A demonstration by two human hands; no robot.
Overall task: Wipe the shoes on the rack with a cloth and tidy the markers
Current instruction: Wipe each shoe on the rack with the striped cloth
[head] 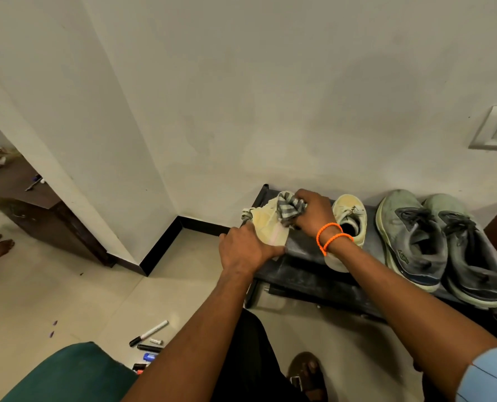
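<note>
At the left end of the rack (299, 256), a pale yellow shoe (266, 224) is gripped by the left hand (245, 250) and wiped with a checked cloth (289, 208) bunched in the right hand (314, 213). Three shoes on the rack apparently remain (markers (148, 333) lie on the floor left of it).

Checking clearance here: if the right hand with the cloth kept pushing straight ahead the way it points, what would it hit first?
Likely the cream shoe under the checked cloth gripped by the right hand; beyond that, the wall.
</note>
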